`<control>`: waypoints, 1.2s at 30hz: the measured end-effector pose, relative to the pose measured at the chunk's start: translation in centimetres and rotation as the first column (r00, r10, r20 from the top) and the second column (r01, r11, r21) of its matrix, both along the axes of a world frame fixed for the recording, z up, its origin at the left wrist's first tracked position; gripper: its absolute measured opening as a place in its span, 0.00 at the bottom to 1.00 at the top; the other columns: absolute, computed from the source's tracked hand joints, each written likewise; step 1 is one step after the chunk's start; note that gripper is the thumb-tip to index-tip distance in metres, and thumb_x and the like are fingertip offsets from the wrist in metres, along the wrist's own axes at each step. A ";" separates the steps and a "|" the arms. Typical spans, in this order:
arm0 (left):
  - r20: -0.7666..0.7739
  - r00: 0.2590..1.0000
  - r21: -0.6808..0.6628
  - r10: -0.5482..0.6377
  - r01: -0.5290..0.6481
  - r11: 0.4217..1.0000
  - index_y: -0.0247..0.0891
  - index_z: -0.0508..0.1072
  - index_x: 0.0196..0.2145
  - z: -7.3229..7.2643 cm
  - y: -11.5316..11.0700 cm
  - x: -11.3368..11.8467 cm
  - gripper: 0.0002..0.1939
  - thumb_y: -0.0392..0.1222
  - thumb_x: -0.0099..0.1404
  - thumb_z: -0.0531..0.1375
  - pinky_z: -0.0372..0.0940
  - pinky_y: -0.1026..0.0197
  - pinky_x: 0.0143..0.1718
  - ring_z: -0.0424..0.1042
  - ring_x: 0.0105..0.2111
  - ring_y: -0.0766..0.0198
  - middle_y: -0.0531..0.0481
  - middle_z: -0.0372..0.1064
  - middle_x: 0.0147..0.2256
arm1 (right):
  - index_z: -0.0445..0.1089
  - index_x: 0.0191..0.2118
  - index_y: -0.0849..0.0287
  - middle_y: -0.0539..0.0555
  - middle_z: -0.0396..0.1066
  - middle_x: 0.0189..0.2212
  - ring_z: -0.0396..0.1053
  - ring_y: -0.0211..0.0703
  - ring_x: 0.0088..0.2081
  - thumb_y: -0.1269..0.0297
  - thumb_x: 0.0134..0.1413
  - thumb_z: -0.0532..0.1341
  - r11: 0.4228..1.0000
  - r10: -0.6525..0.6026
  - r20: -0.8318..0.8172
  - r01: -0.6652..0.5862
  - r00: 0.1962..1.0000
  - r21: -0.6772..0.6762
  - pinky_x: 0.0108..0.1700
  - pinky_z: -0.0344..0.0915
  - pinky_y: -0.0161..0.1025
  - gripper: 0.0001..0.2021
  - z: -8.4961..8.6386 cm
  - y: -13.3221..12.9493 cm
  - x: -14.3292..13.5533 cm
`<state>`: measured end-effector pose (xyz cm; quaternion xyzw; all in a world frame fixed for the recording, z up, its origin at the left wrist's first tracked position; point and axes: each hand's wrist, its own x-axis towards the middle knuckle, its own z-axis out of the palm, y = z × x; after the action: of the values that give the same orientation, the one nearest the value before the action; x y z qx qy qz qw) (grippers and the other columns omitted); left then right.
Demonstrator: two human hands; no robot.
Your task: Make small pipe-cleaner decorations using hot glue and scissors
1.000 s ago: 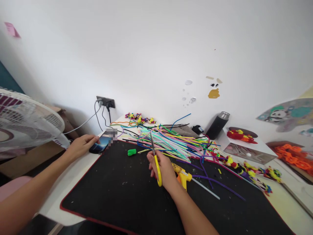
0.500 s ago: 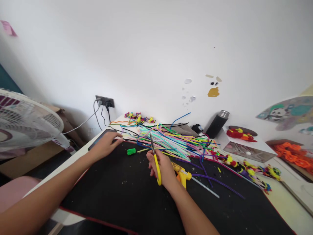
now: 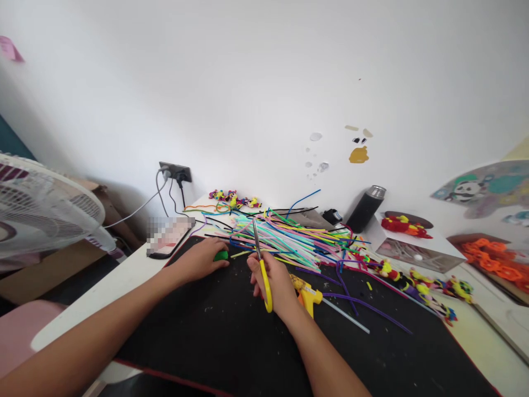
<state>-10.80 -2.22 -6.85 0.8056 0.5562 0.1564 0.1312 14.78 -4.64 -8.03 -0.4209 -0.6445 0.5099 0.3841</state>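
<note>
My left hand (image 3: 200, 260) rests on the black mat, its thumb and fingers curled around a small bright green piece (image 3: 221, 256). Only part of that piece shows; its exact kind is unclear. My right hand (image 3: 276, 281) holds yellow-handled scissors (image 3: 265, 281) upright, blades pointing away from me and looking closed. Just beyond both hands lies a loose heap of pipe cleaners (image 3: 281, 237) in many colours. Beside my right wrist lies a yellow glue gun (image 3: 308, 295) with a clear glue stick (image 3: 347, 316) extending from its back.
A phone (image 3: 169, 237) lies left on the table. Pipe-cleaner figures (image 3: 413, 284) line the right edge, more (image 3: 235, 198) sit at the back. A black flask (image 3: 367, 209), a white box (image 3: 417, 248) and orange pieces (image 3: 491, 259) stand right. A fan (image 3: 49, 209) is at left.
My left hand has moved right and toward me, from near the phone to the green piece, and its fingers have curled around it. The right hand keeps the scissors in place.
</note>
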 end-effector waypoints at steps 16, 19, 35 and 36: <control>0.697 0.714 -0.167 0.065 0.074 0.983 0.38 0.79 0.37 4.8 2.3 5.1 0.22 0.61 0.58 0.69 0.66 0.58 0.35 0.73 0.31 0.58 0.50 0.77 0.32 | 0.68 0.45 0.57 0.45 0.68 0.21 0.65 0.35 0.13 0.31 0.61 0.58 0.997 -0.051 -0.154 0.041 0.987 -0.071 0.13 0.55 0.28 0.29 0.6 0.4 -0.2; 0.775 0.625 -0.191 0.090 0.096 0.977 0.38 0.78 0.36 5.6 3.5 6.9 0.23 0.59 0.54 0.73 0.64 0.59 0.33 0.70 0.28 0.61 0.53 0.74 0.29 | 0.68 0.44 0.58 0.45 0.68 0.21 0.65 0.35 0.13 0.29 0.58 0.58 0.989 -0.122 -0.227 0.099 0.966 -0.110 0.13 0.56 0.28 0.31 1.4 0.6 0.1; 0.886 0.431 -0.330 0.169 0.331 0.884 0.37 0.78 0.36 5.2 3.9 9.4 0.21 0.51 0.51 0.77 0.69 0.57 0.42 0.77 0.37 0.58 0.47 0.78 0.37 | 0.65 0.36 0.56 0.45 0.66 0.17 0.64 0.36 0.12 0.31 0.55 0.62 0.968 -0.240 -0.321 0.202 0.916 -0.146 0.13 0.58 0.31 0.29 2.8 1.1 0.9; 0.881 0.446 -0.329 0.158 0.337 0.882 0.37 0.78 0.37 5.3 4.0 9.4 0.21 0.51 0.51 0.77 0.69 0.57 0.41 0.77 0.36 0.58 0.47 0.79 0.37 | 0.65 0.36 0.56 0.45 0.66 0.16 0.64 0.36 0.12 0.31 0.56 0.61 0.969 -0.238 -0.312 0.201 0.920 -0.144 0.13 0.58 0.31 0.29 2.8 1.1 0.9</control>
<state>-1.39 1.74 -1.59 0.5755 0.3784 0.4109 0.5973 15.68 -3.54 -5.28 -0.4205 -0.4918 0.5606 0.5168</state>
